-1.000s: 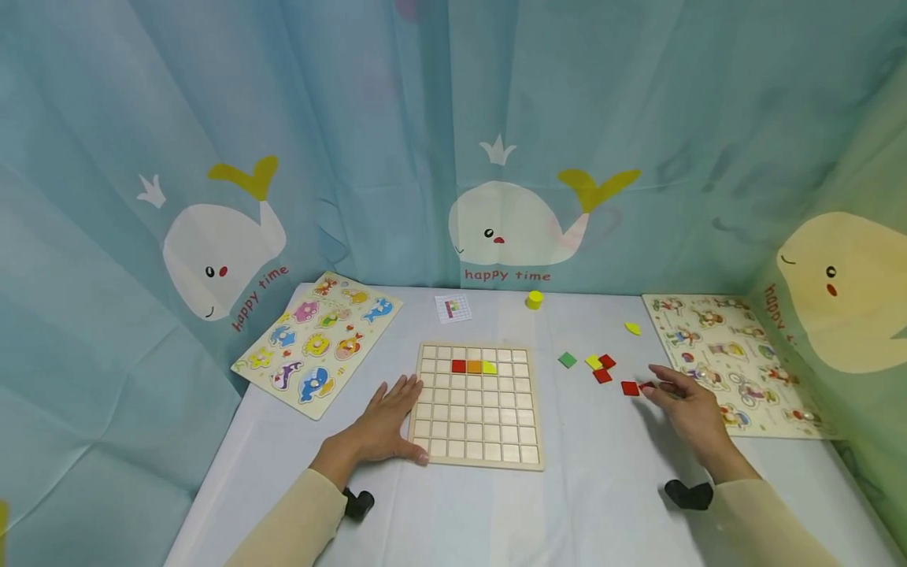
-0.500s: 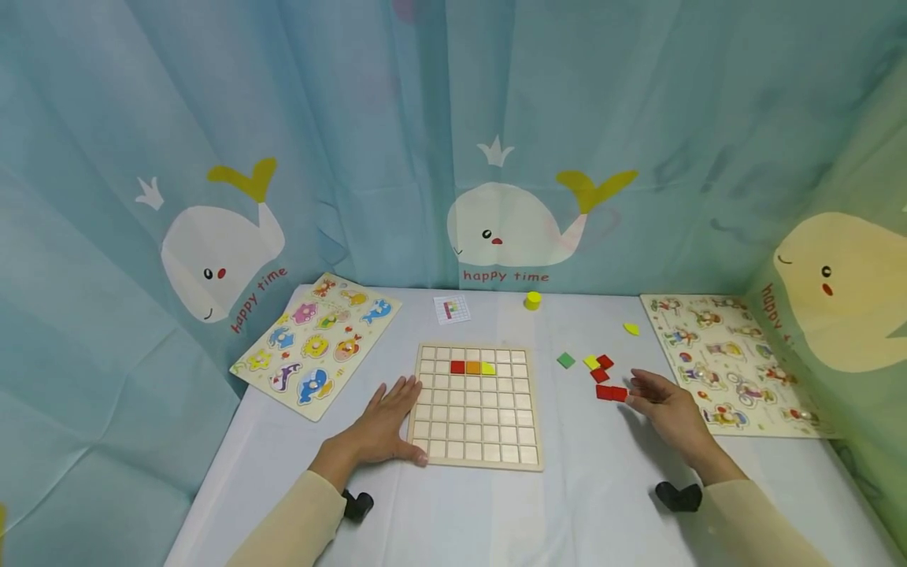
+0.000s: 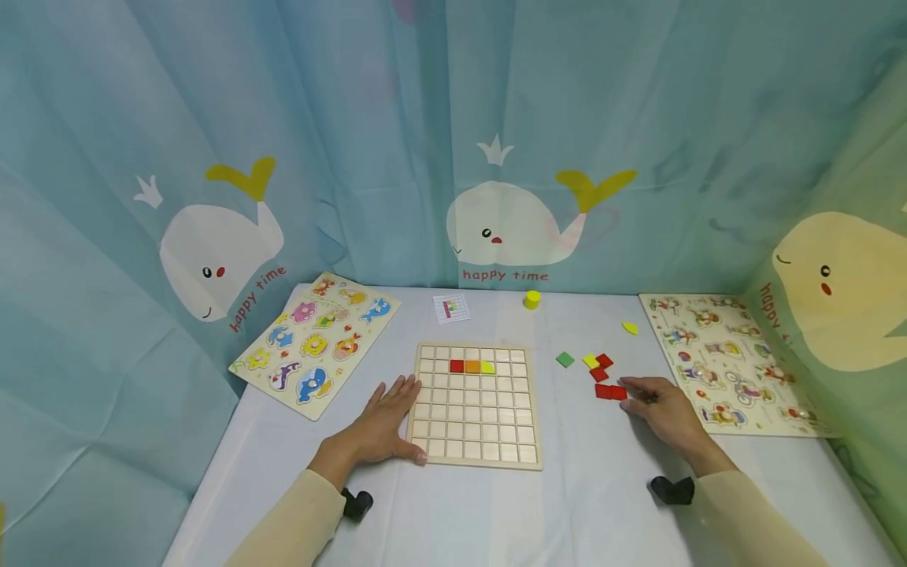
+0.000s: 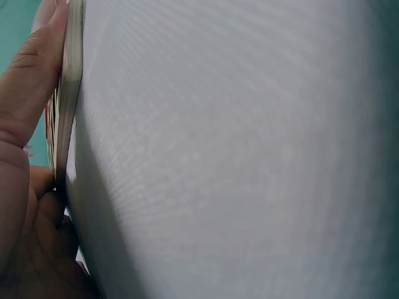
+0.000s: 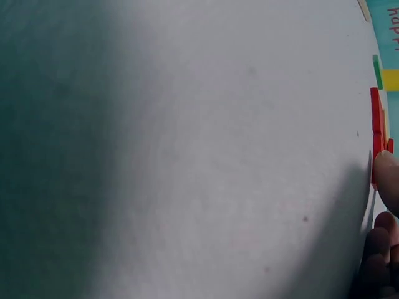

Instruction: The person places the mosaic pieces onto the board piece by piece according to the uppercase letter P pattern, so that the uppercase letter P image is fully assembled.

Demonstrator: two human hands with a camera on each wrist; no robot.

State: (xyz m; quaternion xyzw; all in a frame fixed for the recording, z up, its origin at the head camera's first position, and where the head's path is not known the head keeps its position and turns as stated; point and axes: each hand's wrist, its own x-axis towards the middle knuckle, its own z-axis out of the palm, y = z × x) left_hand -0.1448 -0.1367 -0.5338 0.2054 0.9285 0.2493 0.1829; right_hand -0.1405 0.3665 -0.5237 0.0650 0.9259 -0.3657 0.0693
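In the head view my left hand (image 3: 386,425) lies with spread fingers along the left edge of a wooden grid board (image 3: 471,461), its thumb at the front corner. A red, an orange and a yellow piece (image 3: 487,367) sit side by side in the board's second row. To the right, my right hand (image 3: 666,409) pinches a red square tile (image 3: 619,393) at its right end between thumb and finger. A second red tile (image 3: 602,391) lies against it on the left. In the right wrist view the thumb (image 5: 388,177) is on the red tile's edge.
Behind the pinched tile lie red tiles (image 3: 599,374), a yellow tile (image 3: 590,361) and a green tile (image 3: 564,359). A pattern card (image 3: 460,309), a yellow cylinder (image 3: 532,300) and a yellow curved piece (image 3: 630,328) are farther back. Picture puzzle boards (image 3: 315,394) flank both sides.
My right hand has moved left, sliding the two red tiles side by side closer to the board, and then stayed nearly still. The left hand has kept its place.
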